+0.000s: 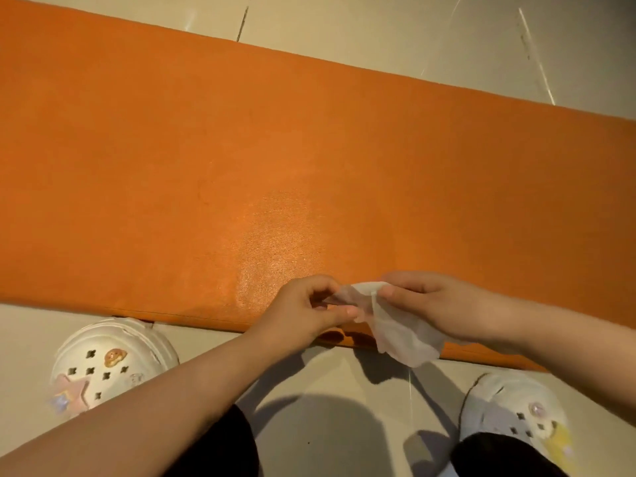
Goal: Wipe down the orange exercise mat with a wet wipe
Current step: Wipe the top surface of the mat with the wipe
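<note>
Now, in the head view, the orange mat lies flat across the tiled floor. Over its near edge, the left hand and right hand each pinch the wet wipe, which hangs crumpled between them, above the mat. If it stays bunched, it probably cleans only a narrow strip.

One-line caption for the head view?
Both hands, left hand and right hand, pinch a wet wipe above the orange exercise mat.

Orange mat cut off at both side edges; right clog's heel beneath dark trouser leg.
</note>
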`<state>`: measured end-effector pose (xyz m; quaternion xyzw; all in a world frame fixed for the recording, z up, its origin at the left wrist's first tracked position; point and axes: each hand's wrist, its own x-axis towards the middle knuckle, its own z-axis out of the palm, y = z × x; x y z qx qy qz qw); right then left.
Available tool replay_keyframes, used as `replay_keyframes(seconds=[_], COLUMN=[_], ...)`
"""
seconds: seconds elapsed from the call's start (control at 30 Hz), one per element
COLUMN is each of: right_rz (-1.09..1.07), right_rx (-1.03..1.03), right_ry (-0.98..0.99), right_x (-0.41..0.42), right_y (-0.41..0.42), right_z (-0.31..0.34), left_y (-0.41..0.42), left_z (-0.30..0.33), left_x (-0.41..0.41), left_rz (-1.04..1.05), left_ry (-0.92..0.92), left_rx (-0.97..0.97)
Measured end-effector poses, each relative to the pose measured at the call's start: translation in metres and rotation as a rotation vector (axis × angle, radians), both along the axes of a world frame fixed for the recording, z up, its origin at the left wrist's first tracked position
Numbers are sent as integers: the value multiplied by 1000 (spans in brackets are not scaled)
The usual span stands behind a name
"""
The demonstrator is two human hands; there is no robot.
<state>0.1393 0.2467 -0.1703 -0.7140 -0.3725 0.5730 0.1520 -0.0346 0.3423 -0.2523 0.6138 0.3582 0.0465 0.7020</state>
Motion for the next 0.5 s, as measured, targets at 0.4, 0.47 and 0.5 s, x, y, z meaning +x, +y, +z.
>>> replay_keyframes(seconds=[0.4, 0.47, 0.5], right_rz=[149, 214, 192], right_rx=[27, 94, 150], right_ry=[46, -124, -156], right_x=[9, 5, 4], right_y=[-26, -25, -26], right_z=[-43, -48, -53], left_y=[-14, -15, -15], left_z=[-12, -11, -12], left_x=[-14, -11, -10], left_rz=[184, 196, 195], left_ry=[281, 289, 292], left_rx=[-308, -320, -324])
